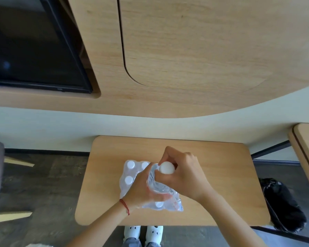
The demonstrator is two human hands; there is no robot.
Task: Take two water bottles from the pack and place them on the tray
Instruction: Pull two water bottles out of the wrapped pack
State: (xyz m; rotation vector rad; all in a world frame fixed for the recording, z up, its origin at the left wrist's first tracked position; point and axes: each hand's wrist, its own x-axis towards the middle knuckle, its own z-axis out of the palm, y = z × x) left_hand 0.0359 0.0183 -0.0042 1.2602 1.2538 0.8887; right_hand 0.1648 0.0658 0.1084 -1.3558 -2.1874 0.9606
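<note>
Print on pack [151,186] too blurry to read. Sits mid bench [103,202], bare wood all round. Right hand [184,177] fingers [163,155] wrapped round one bottle [166,167], cap pointing up. Left hand [143,189] pressing on the plastic wrap, fingers gripping it.

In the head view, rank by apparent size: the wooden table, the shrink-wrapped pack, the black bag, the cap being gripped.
1. Wooden table
2. Shrink-wrapped pack and black bag: look alike in extent, and hands cover part of the pack, so no ranking.
3. Cap, held in the right hand.
</note>
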